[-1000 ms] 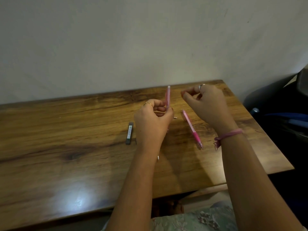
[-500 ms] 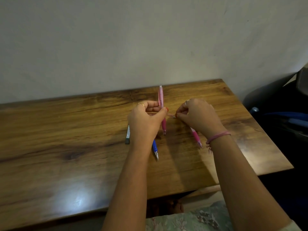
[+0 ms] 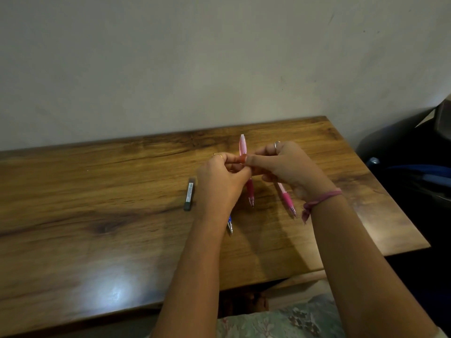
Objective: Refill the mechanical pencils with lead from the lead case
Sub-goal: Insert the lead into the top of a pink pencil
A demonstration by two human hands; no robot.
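A pale plastered wall (image 3: 170, 57) fills the upper half of the frame. Below it a wooden table (image 3: 85, 228) with a dark grain runs from the left edge to the right of centre, a bright glare patch on its lower left part. In the lower middle a strip of floral cloth (image 3: 280, 323) shows at the bottom edge, and dark blurred objects sit at the far right.

Two bare forearms reach up from the bottom toward the centre of the frame. The left hand (image 3: 220, 179), a thin ring on one finger, has its fingers curled round a pink mechanical pencil (image 3: 243, 147), held nearly upright with its cap end up and its tip pointing down just above the table. The right hand (image 3: 290, 167), wearing a ring and a pink wrist thread (image 3: 317, 201), meets the left at the pencil's middle, thumb and forefinger pinched together against it; whether they hold a lead cannot be told.

A second pink pencil (image 3: 286, 198) lies on the table under the right hand. A blue pencil tip (image 3: 230, 225) pokes out beneath the left wrist. The dark lead case (image 3: 189, 196) lies flat just left of the left hand.
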